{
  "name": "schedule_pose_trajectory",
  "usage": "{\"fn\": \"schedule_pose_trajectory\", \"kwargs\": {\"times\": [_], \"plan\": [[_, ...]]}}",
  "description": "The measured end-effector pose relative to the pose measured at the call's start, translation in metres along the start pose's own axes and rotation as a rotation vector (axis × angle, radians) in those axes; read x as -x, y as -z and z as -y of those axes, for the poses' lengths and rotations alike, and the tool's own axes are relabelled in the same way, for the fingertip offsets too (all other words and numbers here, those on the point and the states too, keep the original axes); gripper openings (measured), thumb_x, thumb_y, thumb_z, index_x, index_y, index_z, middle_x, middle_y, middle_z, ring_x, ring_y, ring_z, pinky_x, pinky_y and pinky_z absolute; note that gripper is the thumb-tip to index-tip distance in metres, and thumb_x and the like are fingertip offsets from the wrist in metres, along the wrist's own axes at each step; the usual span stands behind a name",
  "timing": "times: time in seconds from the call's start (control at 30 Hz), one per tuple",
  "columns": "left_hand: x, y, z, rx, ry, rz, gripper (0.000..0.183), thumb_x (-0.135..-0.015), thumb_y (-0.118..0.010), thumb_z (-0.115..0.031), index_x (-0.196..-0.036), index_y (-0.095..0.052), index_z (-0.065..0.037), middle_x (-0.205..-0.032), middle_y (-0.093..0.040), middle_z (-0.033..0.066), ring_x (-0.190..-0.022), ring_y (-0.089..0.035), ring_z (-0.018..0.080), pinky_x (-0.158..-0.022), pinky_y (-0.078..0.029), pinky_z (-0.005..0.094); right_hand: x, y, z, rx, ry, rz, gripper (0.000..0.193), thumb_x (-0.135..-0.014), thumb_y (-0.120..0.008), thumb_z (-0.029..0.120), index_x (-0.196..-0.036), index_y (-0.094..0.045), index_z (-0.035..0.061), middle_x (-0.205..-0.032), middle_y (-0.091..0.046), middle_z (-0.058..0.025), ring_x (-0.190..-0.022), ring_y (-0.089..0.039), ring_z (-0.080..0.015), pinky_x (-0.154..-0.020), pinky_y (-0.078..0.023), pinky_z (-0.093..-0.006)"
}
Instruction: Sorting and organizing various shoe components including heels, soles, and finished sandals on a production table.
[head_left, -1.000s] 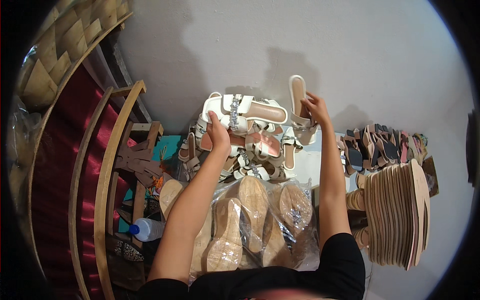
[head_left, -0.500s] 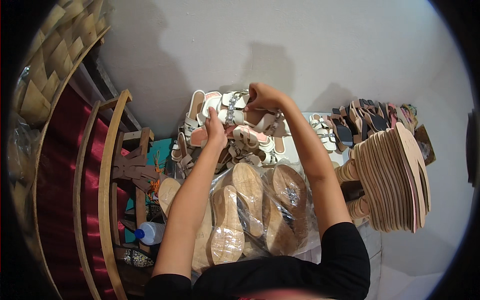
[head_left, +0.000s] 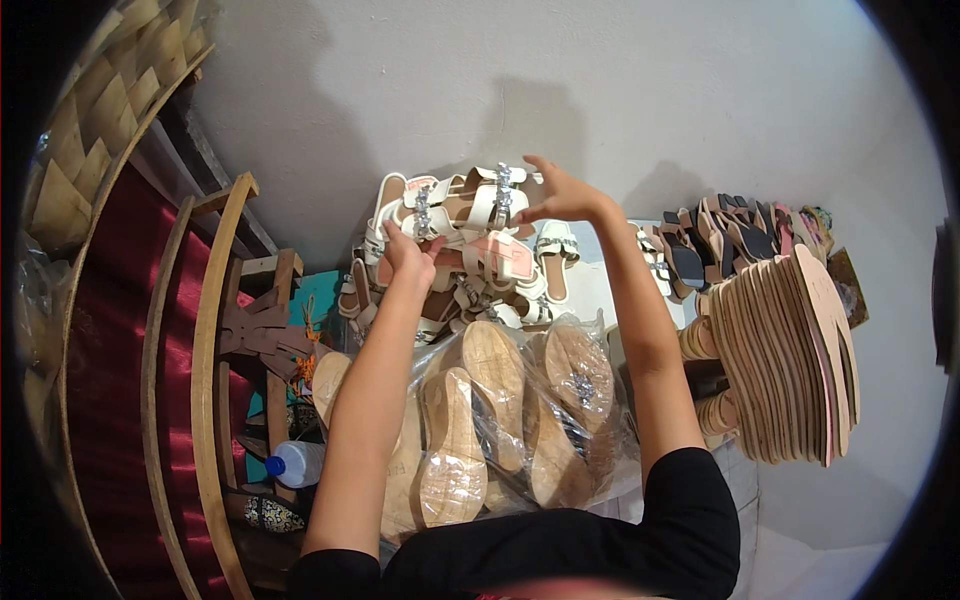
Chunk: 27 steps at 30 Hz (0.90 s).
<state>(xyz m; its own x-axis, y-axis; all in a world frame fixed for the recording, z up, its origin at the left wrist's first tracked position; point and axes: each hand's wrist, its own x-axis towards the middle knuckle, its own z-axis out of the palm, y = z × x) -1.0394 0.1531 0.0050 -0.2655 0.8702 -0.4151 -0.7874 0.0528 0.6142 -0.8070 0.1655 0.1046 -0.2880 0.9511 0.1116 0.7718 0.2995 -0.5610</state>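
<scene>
White slide sandals [head_left: 463, 205] with jewelled straps lie in a heap against the wall. My left hand [head_left: 412, 258] holds the near end of one white sandal [head_left: 422, 212], thumb and fingers at its two sides. My right hand [head_left: 568, 195] is open at the right end of another white sandal [head_left: 503, 198], thumb and fingers spread apart. A sandal with a pinkish sole [head_left: 512, 258] lies just below. The undersides of my left fingers are partly hidden.
Clear plastic [head_left: 625, 420] wraps several tan soles [head_left: 455, 450] in front of me. A tall stack of sole pieces [head_left: 790, 360] stands right, with dark sandals [head_left: 712, 240] behind. Left are a wooden rack [head_left: 208, 400], a blue-capped bottle [head_left: 300, 464] and red cloth [head_left: 120, 400].
My right hand has let go of the white sandal and moved slightly right, its fingers spreading. My left hand has shifted left and down. The held sandals now lie on the heap.
</scene>
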Motion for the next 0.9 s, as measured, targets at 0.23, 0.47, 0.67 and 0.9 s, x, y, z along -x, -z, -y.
{"fn": "schedule_pose_trajectory", "kwargs": {"times": [0.23,0.47,0.67,0.9], "plan": [[0.022,-0.013,-0.012,-0.131,0.040,0.198,0.052,-0.088,-0.025,-0.053,-0.113,-0.043,-0.010,-0.096,-0.052,0.0079,-0.075,-0.053,0.0192,-0.068,-0.052,0.0374,0.010,-0.013,-0.019,-0.064,0.099,-0.133,0.087,-0.058,-0.074,0.038,-0.124,-0.035,-0.0030,-0.123,-0.037,-0.0239,-0.117,-0.037,-0.0323,-0.097,-0.031,-0.0366],[0.023,-0.011,-0.014,-0.276,-0.020,0.290,0.059,-0.086,-0.019,-0.057,-0.111,-0.044,-0.010,-0.096,-0.057,0.0083,-0.077,-0.060,0.0174,-0.056,-0.054,0.0316,0.016,-0.015,-0.039,-0.359,-0.062,0.138,0.057,-0.071,-0.066,0.031,-0.108,-0.050,-0.0101,-0.090,-0.059,-0.0185,-0.085,-0.058,-0.0255,-0.075,-0.046,-0.0315],[0.041,-0.018,0.003,-0.481,0.123,0.710,0.075,-0.083,-0.022,-0.063,-0.133,-0.016,-0.007,-0.131,-0.033,0.0165,-0.115,-0.039,0.0303,-0.096,-0.029,0.0472,0.045,0.021,-0.062,-0.615,-0.468,-0.123,0.034,-0.078,-0.056,0.017,-0.100,-0.054,-0.0083,-0.080,-0.059,-0.0110,-0.068,-0.059,-0.0157,-0.052,-0.049,-0.0291],[0.052,-0.023,0.024,-0.917,0.021,0.858,0.057,-0.087,-0.029,-0.053,-0.122,-0.037,-0.008,-0.119,-0.048,0.0108,-0.106,-0.049,0.0221,-0.086,-0.038,0.0342,0.058,0.032,-0.175,-0.142,-1.067,-0.484,0.023,-0.072,-0.056,0.013,-0.087,-0.063,-0.0022,-0.084,-0.063,-0.0172,-0.071,-0.063,-0.0275,-0.058,-0.050,-0.0358]]}}
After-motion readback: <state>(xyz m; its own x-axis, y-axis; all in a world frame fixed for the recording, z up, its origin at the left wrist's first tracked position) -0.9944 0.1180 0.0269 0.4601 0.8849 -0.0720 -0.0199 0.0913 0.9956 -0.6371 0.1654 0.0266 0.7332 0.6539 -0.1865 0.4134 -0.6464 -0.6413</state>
